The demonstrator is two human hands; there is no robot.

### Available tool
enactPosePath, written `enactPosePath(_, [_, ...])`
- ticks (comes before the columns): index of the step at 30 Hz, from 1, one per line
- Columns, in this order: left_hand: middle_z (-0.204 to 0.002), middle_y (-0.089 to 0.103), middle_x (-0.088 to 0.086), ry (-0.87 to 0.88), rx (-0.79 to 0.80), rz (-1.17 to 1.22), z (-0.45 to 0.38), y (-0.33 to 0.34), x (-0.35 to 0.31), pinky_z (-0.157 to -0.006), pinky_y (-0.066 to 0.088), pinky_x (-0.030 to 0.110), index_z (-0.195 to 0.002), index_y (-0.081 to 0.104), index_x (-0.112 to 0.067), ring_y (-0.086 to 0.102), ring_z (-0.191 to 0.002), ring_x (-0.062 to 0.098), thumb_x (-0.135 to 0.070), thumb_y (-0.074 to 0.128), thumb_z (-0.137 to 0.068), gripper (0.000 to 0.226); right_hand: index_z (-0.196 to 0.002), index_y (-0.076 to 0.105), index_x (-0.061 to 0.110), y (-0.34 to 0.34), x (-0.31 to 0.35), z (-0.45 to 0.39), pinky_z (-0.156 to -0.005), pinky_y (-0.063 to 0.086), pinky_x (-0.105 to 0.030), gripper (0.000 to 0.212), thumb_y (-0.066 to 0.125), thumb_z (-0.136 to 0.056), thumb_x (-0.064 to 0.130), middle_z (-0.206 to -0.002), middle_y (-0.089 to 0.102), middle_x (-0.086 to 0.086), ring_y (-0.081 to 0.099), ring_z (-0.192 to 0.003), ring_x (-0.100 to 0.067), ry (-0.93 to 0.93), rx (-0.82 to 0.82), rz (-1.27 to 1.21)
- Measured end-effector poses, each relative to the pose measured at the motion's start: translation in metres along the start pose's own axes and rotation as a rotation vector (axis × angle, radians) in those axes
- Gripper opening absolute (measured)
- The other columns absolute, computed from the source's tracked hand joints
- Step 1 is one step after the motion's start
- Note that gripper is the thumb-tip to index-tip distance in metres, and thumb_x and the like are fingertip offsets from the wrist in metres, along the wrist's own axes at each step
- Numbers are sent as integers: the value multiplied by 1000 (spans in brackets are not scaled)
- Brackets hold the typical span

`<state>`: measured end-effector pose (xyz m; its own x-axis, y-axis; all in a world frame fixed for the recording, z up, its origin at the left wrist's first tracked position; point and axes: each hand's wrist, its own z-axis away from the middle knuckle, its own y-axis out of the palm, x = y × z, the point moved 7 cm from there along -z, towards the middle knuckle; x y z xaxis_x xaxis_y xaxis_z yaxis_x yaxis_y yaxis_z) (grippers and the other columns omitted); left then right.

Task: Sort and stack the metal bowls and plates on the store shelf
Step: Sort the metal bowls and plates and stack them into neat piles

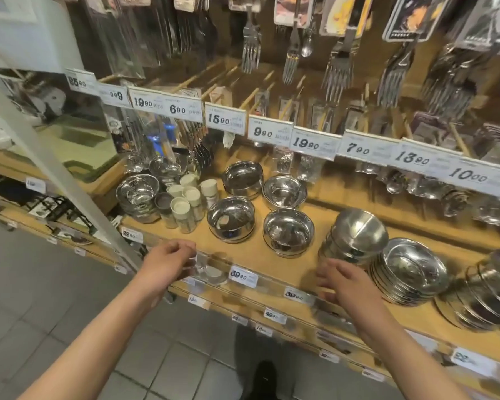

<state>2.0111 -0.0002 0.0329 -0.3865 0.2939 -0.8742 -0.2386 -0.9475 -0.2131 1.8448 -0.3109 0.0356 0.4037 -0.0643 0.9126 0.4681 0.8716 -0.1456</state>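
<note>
Steel bowls stand on the wooden shelf: several single bowls in the middle, such as one front bowl and its neighbour. A tilted stack of small bowls leans right of them. A stack of plates lies further right, with more plates at the edge. My left hand hovers at the shelf's front edge with loosely curled fingers, holding nothing. My right hand is spread open just in front of the tilted bowl stack, blurred.
Several white-capped jars stand left of the bowls, beside another bowl stack. Price tags line the shelf edges. Packaged forks hang above. A lower shelf edge and tiled floor lie below.
</note>
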Motion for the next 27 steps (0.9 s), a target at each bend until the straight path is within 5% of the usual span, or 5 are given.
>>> enactPosePath(8, [-89, 61, 11, -101, 24, -72, -66, 15, -3, -63, 59, 22, -104, 63, -2, 63, -74, 17, -12, 60, -98, 12, -146, 44, 14, 53, -33, -78, -62, 53, -14, 48, 57, -101, 20, -116, 63, -5, 66, -92, -13, 153, 44, -38])
enactPosePath(12, [-98, 65, 12, -174, 59, -121, -97, 34, 6, -76, 63, 32, -109, 60, -1, 72, -75, 18, -13, 61, -98, 16, -123, 55, 17, 69, -47, -104, -64, 51, -18, 27, 57, -101, 33, -114, 65, -25, 70, -93, -24, 219, 2, -109])
enactPosePath(18, [-98, 75, 19, -259, 139, -47, -129, 65, 16, -61, 61, 24, -115, 54, 5, 77, -74, 22, -11, 60, -98, 24, -99, 53, 8, 71, -69, -134, -84, 51, -35, 26, 60, -100, 34, -88, 62, -12, 69, -87, -30, 370, -258, -228])
enactPosePath(22, [-97, 75, 17, -263, 98, -131, -158, 66, 19, -86, 61, 41, -108, 59, 3, 75, -79, 27, -21, 61, -99, 25, -129, 53, -10, 70, -73, -136, -70, 45, -36, 62, 65, -92, 38, -113, 68, -29, 60, -87, -28, 442, -408, -117])
enactPosePath(27, [-76, 72, 17, -274, 114, -117, -179, 69, 30, -69, 63, 40, -92, 65, 3, 67, -61, 27, -10, 64, -96, 14, -125, 57, -9, 77, -74, -139, -79, 60, -40, 54, 71, -83, 22, -105, 71, -24, 71, -94, -34, 475, -446, -157])
